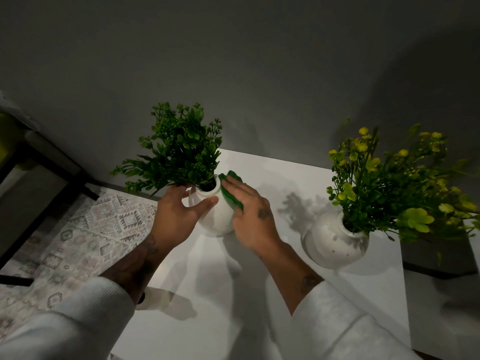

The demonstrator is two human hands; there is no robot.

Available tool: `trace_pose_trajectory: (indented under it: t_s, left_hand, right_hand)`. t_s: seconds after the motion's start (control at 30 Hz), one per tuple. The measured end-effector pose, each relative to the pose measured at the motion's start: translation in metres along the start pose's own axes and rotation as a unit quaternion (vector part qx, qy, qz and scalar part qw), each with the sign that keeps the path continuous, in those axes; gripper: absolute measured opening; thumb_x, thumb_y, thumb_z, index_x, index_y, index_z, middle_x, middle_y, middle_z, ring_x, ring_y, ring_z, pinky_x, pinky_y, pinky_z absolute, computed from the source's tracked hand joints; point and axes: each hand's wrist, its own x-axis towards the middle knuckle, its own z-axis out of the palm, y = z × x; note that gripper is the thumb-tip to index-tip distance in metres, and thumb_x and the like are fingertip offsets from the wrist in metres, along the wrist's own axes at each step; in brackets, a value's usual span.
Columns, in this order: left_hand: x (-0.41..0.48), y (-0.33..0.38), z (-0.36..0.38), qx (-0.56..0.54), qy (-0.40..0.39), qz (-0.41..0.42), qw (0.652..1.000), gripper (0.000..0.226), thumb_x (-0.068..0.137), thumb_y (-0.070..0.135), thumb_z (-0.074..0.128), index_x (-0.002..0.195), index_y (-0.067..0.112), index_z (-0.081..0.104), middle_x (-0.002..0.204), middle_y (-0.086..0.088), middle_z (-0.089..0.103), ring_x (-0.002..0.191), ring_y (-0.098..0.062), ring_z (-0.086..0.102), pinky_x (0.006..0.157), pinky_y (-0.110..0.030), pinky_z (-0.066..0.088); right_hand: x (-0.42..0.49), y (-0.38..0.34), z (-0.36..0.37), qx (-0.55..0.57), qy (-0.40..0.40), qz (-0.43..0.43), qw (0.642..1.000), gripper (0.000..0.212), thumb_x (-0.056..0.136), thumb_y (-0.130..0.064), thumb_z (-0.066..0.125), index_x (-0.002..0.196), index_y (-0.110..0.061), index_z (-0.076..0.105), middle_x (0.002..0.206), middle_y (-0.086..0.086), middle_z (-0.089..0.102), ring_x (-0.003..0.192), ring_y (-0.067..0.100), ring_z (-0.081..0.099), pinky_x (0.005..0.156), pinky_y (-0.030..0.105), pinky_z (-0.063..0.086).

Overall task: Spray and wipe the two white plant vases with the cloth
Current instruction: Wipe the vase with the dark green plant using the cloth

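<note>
On the white table, a round white vase holding dark green foliage stands between the person's two hands. The left hand wraps the vase's left side, its thumb laid across the front just under the rim and its fingers curled around the neck at the far side, so it grips the vase. The right hand lies flat, fingers extended and close together, pressing a green cloth against the vase's right shoulder; the cloth shows above and beside the fingertips, touching the rim. A second white vase, speckled and filled with yellow-flowered stems, stands on the same table to the right of the held vase, well apart from both hands. White sleeves cover both forearms near the bottom edge.
</note>
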Motion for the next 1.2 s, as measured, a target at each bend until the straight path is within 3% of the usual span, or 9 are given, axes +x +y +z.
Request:
trace_pose_trajectory:
  t_s: [0.2, 0.33, 0.4, 0.47, 0.6, 0.73, 0.87, 1.0, 1.2]
  left_hand:
    - [0.000, -0.001, 0.000, -0.008, -0.004, -0.004, 1.000, 0.058, 0.069, 0.052, 0.077, 0.117, 0.022, 0.065, 0.118, 0.002, 0.062, 0.104, -0.011, 0.058, 0.090, -0.029, 0.047]
    - [-0.001, -0.002, 0.001, -0.011, -0.001, -0.001, 1.000, 0.056, 0.069, 0.051, 0.078, 0.116, 0.022, 0.065, 0.119, 0.002, 0.061, 0.103, -0.011, 0.058, 0.088, -0.028, 0.045]
    - [-0.001, -0.002, 0.001, -0.012, 0.000, 0.002, 1.000, 0.056, 0.069, 0.051, 0.078, 0.116, 0.023, 0.065, 0.119, 0.002, 0.061, 0.104, -0.012, 0.058, 0.090, -0.029, 0.046]
    - [-0.002, -0.002, 0.000, -0.008, 0.001, 0.003, 1.000, 0.056, 0.069, 0.050, 0.078, 0.116, 0.023, 0.065, 0.119, 0.002, 0.061, 0.104, -0.012, 0.058, 0.092, -0.031, 0.047]
    - [-0.001, 0.000, 0.001, -0.006, 0.004, 0.001, 1.000, 0.057, 0.069, 0.050, 0.078, 0.117, 0.022, 0.065, 0.118, 0.002, 0.061, 0.104, -0.011, 0.058, 0.093, -0.032, 0.048]
    - [0.000, 0.000, 0.001, -0.009, 0.003, -0.005, 1.000, 0.056, 0.069, 0.049, 0.079, 0.117, 0.021, 0.065, 0.118, 0.002, 0.061, 0.104, -0.011, 0.058, 0.089, -0.028, 0.046]
    - [0.000, -0.001, 0.001, -0.010, 0.005, 0.000, 1.000, 0.057, 0.069, 0.049, 0.078, 0.117, 0.022, 0.064, 0.118, 0.002, 0.061, 0.104, -0.010, 0.058, 0.088, -0.027, 0.045]
    - [0.000, -0.003, 0.001, -0.009, 0.000, 0.002, 1.000, 0.058, 0.069, 0.051, 0.078, 0.116, 0.023, 0.064, 0.118, 0.003, 0.061, 0.104, -0.010, 0.057, 0.091, -0.031, 0.047]
    - [0.000, -0.002, 0.001, -0.010, 0.000, -0.001, 1.000, 0.058, 0.068, 0.053, 0.077, 0.116, 0.025, 0.064, 0.117, 0.005, 0.060, 0.103, -0.008, 0.057, 0.086, -0.026, 0.044]
  right_hand:
    - [-0.034, 0.019, 0.008, 0.068, 0.052, 0.040, 0.996, 0.074, 0.075, 0.027, 0.041, 0.137, -0.011, 0.053, 0.148, -0.002, 0.044, 0.139, 0.008, 0.037, 0.114, 0.022, 0.029]
    - [-0.038, 0.027, 0.006, 0.130, 0.052, 0.133, 0.981, 0.067, 0.079, 0.029, 0.038, 0.136, -0.003, 0.051, 0.140, 0.003, 0.049, 0.134, 0.017, 0.043, 0.095, -0.002, 0.033]
    - [-0.032, 0.025, 0.004, 0.119, 0.052, 0.142, 0.981, 0.063, 0.082, 0.026, 0.041, 0.136, -0.004, 0.052, 0.138, 0.001, 0.051, 0.129, 0.012, 0.045, 0.091, -0.006, 0.029]
    - [-0.021, 0.019, 0.001, 0.110, 0.046, 0.133, 0.984, 0.062, 0.084, 0.023, 0.044, 0.137, -0.007, 0.052, 0.142, 0.002, 0.050, 0.129, 0.007, 0.044, 0.098, -0.002, 0.028]
    - [0.008, 0.001, -0.002, 0.035, 0.019, 0.058, 0.998, 0.067, 0.079, 0.021, 0.041, 0.135, -0.013, 0.057, 0.144, 0.002, 0.050, 0.134, 0.011, 0.043, 0.114, 0.017, 0.027]
    - [0.010, -0.007, 0.006, -0.037, 0.020, -0.021, 0.999, 0.059, 0.084, 0.014, 0.048, 0.135, -0.014, 0.056, 0.144, 0.000, 0.051, 0.137, 0.010, 0.040, 0.117, 0.024, 0.027]
    - [-0.026, 0.007, 0.012, -0.023, 0.071, -0.047, 0.996, 0.056, 0.084, 0.017, 0.047, 0.134, -0.008, 0.056, 0.145, 0.002, 0.049, 0.138, 0.014, 0.040, 0.117, 0.028, 0.029]
    - [-0.038, 0.012, 0.014, -0.010, 0.105, -0.049, 0.993, 0.058, 0.080, 0.020, 0.046, 0.130, -0.004, 0.059, 0.140, 0.006, 0.053, 0.134, 0.018, 0.045, 0.114, 0.035, 0.036]
    - [0.021, -0.005, -0.004, -0.049, -0.002, 0.016, 0.999, 0.066, 0.077, 0.015, 0.043, 0.131, -0.018, 0.060, 0.139, -0.002, 0.056, 0.132, 0.013, 0.047, 0.116, 0.029, 0.031]
